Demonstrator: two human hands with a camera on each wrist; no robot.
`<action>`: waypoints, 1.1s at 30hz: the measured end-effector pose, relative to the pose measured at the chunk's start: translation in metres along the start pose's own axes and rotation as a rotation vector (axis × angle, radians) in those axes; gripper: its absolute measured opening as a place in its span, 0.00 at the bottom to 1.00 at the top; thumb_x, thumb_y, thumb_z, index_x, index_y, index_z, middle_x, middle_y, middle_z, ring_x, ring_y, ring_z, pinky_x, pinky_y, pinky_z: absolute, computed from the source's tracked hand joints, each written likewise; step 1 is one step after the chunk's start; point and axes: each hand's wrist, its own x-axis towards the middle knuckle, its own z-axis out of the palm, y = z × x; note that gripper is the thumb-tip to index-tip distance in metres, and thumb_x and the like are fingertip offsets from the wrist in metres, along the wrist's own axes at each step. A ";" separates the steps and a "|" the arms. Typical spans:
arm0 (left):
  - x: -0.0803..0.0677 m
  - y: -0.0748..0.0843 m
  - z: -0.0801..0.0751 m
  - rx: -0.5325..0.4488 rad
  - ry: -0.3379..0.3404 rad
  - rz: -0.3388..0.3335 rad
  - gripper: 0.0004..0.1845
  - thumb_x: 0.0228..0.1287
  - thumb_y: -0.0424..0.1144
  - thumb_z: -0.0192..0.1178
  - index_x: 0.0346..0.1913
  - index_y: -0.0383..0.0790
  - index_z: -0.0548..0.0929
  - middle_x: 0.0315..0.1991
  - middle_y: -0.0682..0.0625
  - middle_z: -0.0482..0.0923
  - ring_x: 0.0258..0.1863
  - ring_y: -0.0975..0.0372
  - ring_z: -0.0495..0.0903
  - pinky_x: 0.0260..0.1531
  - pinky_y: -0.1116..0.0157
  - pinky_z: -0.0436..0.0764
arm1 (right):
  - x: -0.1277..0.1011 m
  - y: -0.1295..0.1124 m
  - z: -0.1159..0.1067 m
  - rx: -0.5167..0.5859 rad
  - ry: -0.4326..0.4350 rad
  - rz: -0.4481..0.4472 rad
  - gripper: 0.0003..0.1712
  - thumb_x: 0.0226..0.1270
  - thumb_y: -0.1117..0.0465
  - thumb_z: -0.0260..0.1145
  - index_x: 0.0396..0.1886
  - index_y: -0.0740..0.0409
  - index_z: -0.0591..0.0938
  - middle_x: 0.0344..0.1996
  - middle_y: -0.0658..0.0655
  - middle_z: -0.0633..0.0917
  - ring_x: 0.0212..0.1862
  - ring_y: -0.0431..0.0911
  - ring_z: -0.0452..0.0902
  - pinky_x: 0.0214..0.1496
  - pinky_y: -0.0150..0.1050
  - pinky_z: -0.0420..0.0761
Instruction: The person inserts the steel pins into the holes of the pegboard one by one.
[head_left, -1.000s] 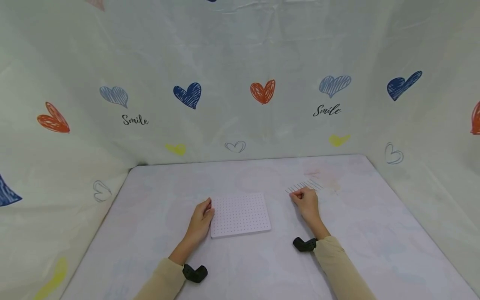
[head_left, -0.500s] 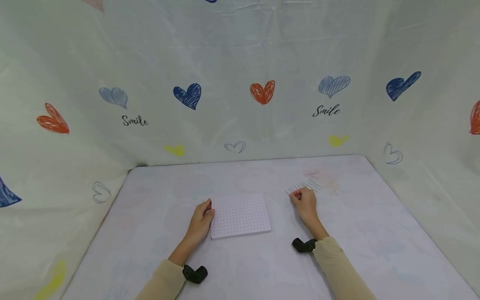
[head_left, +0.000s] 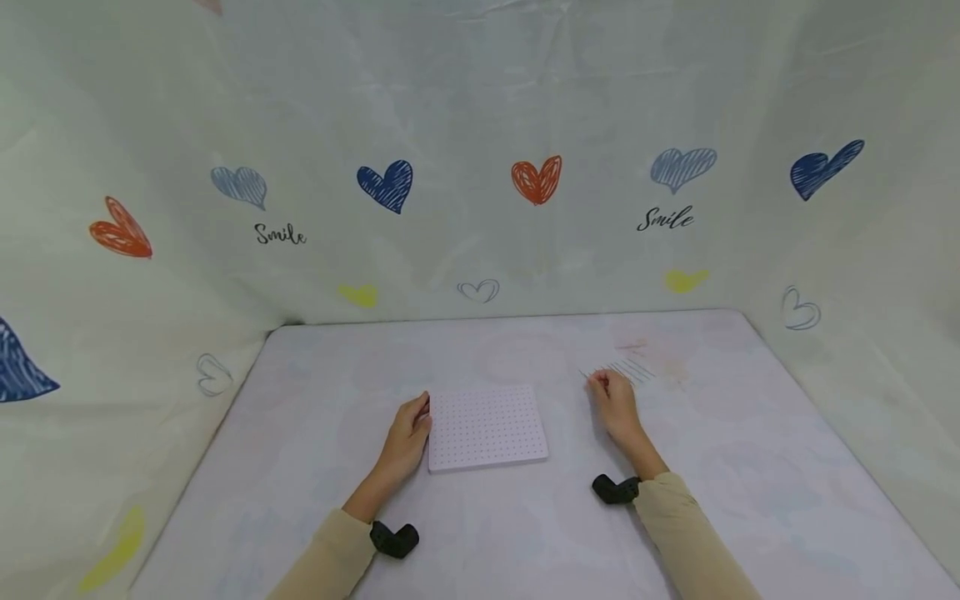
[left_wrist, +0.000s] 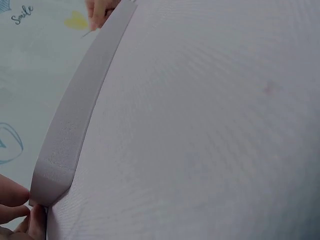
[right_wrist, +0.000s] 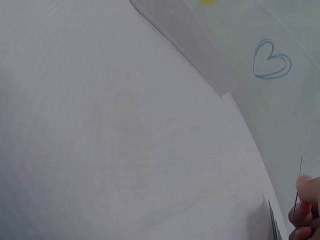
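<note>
A flat white board (head_left: pixel 487 427) with a grid of small holes lies on the table. My left hand (head_left: pixel 403 437) holds it by its left edge, with thumb and fingertips at its near corner in the left wrist view. To the right, my right hand (head_left: pixel 621 410) is just above the table at the left end of a row of thin dark metal rods (head_left: pixel 636 370). Between thumb and finger it pinches one slender metal rod (right_wrist: pixel 301 166), seen in the right wrist view. Part of the row is hidden behind this hand.
A pale cloth covers the table (head_left: pixel 480 533). Behind it hangs a light curtain (head_left: pixel 450 100) printed with hearts and the word Smile. Faint reddish marks (head_left: pixel 633 345) show on the cloth beyond the rods. Black wrist cameras (head_left: pixel 395 541) sit at both cuffs.
The head view has shifted slightly. My right hand has turned a little and risen slightly at the fingertips, with a rod between them. The left hand and board stay in place.
</note>
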 end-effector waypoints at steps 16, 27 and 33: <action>0.002 -0.005 0.001 0.036 0.022 0.064 0.23 0.74 0.23 0.47 0.69 0.19 0.63 0.64 0.27 0.65 0.64 0.40 0.68 0.66 0.48 0.69 | 0.004 -0.039 0.011 0.245 -0.147 -0.082 0.04 0.75 0.70 0.57 0.42 0.70 0.74 0.27 0.55 0.75 0.28 0.39 0.66 0.26 0.27 0.66; 0.001 -0.001 -0.001 0.039 0.013 0.039 0.24 0.74 0.23 0.47 0.69 0.19 0.62 0.65 0.27 0.63 0.65 0.40 0.67 0.67 0.48 0.69 | -0.005 -0.103 0.026 0.359 -0.228 -0.158 0.03 0.70 0.77 0.58 0.39 0.77 0.73 0.27 0.63 0.78 0.30 0.40 0.68 0.27 0.23 0.68; 0.002 -0.001 -0.001 0.051 0.014 0.029 0.24 0.74 0.23 0.48 0.70 0.20 0.63 0.65 0.28 0.63 0.65 0.41 0.68 0.67 0.49 0.69 | -0.013 -0.127 0.037 0.372 -0.300 -0.185 0.02 0.67 0.79 0.59 0.37 0.75 0.74 0.27 0.62 0.78 0.29 0.41 0.65 0.26 0.25 0.66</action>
